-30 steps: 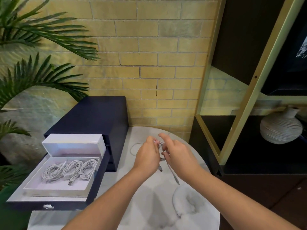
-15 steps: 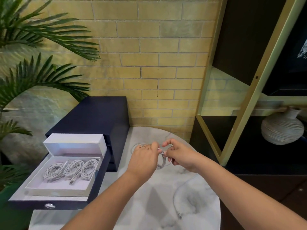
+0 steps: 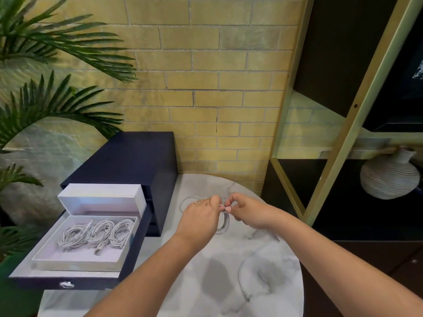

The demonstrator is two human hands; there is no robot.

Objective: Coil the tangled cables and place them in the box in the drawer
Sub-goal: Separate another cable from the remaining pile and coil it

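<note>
Nearest us: the cable's loose tail (image 3: 246, 268) lies across the marble desk (image 3: 206, 291), plug end close to the front edge.

Above it, both hands are on the coil (image 3: 225, 226). The left hand (image 3: 201, 216) is curled round the loops, and the right hand (image 3: 249, 212) pinches the strand at the coil's top. We can't tell if the coil's lower edge touches the desk.

We read this as mid-wind, with a fair stretch of tail left. To do it well:
- fix the loop size with the left hand
- feed slack with the right
- let the tail slide without twisting
- match the size of the coils already stored

Left of the hands, the drawer (image 3: 68, 280) is open. The white box (image 3: 75, 263) inside it holds three coiled cables (image 3: 98, 234) side by side, with free floor in front of them.

Behind the left hand, another thin loop (image 3: 185, 201) lies on the desk, likely next. Beyond that is the dark cabinet (image 3: 128, 161).
</note>
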